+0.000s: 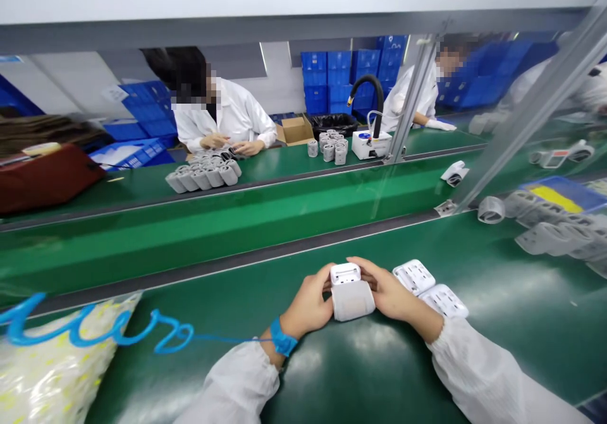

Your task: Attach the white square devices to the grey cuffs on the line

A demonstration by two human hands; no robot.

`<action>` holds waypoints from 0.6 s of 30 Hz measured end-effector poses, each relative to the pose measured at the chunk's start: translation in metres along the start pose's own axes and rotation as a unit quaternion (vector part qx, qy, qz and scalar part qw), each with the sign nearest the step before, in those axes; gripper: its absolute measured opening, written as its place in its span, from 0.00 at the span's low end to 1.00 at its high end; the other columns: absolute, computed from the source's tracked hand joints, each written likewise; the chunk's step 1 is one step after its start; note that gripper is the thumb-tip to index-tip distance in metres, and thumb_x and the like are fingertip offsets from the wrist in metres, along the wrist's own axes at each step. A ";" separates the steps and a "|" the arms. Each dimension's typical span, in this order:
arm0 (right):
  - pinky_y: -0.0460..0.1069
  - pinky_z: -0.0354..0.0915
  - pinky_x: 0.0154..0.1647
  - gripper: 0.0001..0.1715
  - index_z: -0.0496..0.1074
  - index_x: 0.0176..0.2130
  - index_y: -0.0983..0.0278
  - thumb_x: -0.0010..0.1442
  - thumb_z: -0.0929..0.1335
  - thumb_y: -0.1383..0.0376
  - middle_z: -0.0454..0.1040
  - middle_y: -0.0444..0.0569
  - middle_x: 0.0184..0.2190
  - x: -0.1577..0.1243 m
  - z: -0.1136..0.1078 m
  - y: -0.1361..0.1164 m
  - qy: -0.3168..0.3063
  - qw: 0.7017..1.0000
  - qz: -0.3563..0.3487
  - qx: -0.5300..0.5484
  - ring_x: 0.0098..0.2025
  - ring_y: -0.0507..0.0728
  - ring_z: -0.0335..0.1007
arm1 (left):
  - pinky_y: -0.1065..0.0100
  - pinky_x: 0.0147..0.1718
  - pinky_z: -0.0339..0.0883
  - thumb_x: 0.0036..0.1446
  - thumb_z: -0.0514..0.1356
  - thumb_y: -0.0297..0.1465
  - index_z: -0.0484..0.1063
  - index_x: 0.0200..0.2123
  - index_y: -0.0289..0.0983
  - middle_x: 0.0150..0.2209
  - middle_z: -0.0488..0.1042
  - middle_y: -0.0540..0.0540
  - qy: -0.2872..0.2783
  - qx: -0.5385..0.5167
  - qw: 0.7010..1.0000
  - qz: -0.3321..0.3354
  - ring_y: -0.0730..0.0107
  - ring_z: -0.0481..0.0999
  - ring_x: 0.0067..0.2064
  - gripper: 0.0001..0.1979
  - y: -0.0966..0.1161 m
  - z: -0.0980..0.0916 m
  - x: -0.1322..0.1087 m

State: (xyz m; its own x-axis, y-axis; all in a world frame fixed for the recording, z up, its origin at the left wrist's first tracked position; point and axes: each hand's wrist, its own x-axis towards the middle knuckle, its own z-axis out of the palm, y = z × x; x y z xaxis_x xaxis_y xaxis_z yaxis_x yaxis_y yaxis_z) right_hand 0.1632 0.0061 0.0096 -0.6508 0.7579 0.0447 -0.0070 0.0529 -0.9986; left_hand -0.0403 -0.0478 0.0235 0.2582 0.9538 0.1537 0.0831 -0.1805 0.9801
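My left hand (307,305) and my right hand (385,291) grip a small white plastic device (345,273) from both sides, just above the green bench. A pale grey sleeve (352,301) wraps its lower part. Next to my right hand, two white perforated plastic units (414,277) (443,301) lie on the bench, touching each other. A blue wrist strap (282,338) circles my left wrist, and its coiled blue cord (156,330) runs off to the left.
A clear plastic bag (57,364) lies at lower left. Sleeved units (552,225) are piled at right behind a slanted metal post (526,108). Across the belt, co-workers (222,114) (412,95) sit at a second bench with more units, a cardboard box and a white machine; blue crates stand behind them.
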 end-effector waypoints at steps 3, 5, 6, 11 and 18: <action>0.60 0.67 0.58 0.33 0.64 0.61 0.56 0.58 0.69 0.70 0.71 0.52 0.58 -0.001 0.004 0.000 0.011 1.000 -0.012 -0.025 0.57 0.63 0.71 | 0.60 0.49 0.74 0.53 0.63 0.24 0.69 0.50 0.37 0.48 0.78 0.41 0.023 0.007 1.000 0.009 0.58 0.80 0.48 0.20 -0.003 0.001 0.000; 0.60 0.69 0.56 0.32 0.63 0.62 0.55 0.60 0.67 0.70 0.72 0.52 0.57 -0.003 0.006 0.000 0.022 0.995 -0.036 -0.089 0.55 0.63 0.73 | 0.61 0.48 0.74 0.52 0.64 0.25 0.69 0.48 0.36 0.46 0.79 0.41 0.035 0.018 0.999 0.019 0.58 0.80 0.47 0.19 -0.006 0.002 0.000; 0.60 0.69 0.55 0.33 0.63 0.62 0.55 0.60 0.67 0.70 0.72 0.52 0.57 -0.004 0.006 0.001 0.030 0.990 -0.052 -0.129 0.54 0.63 0.73 | 0.61 0.47 0.74 0.51 0.64 0.25 0.69 0.47 0.36 0.45 0.79 0.42 0.037 0.024 0.999 0.022 0.58 0.80 0.46 0.18 -0.006 0.003 0.000; 0.60 0.67 0.56 0.41 0.59 0.66 0.56 0.56 0.67 0.72 0.70 0.54 0.59 -0.008 0.006 0.008 0.056 0.956 -0.119 -0.263 0.56 0.66 0.71 | 0.65 0.42 0.75 0.50 0.64 0.27 0.69 0.44 0.37 0.41 0.79 0.45 0.043 0.077 0.996 0.026 0.60 0.81 0.42 0.16 -0.006 0.003 0.001; 0.61 0.65 0.59 0.40 0.56 0.68 0.56 0.60 0.65 0.71 0.68 0.53 0.62 -0.005 0.002 0.005 0.039 0.954 -0.119 -0.274 0.59 0.65 0.69 | 0.65 0.43 0.75 0.55 0.61 0.28 0.68 0.48 0.37 0.45 0.79 0.42 0.016 0.066 0.997 0.030 0.60 0.80 0.45 0.17 -0.003 0.000 0.002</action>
State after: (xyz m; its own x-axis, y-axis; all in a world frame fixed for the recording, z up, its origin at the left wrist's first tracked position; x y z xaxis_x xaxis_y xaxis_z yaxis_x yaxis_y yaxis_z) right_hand 0.1650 0.0018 0.0045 -0.6214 0.7270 0.2920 0.2635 0.5449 -0.7960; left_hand -0.0405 -0.0448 0.0208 0.2349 0.9473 0.2177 0.1954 -0.2654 0.9441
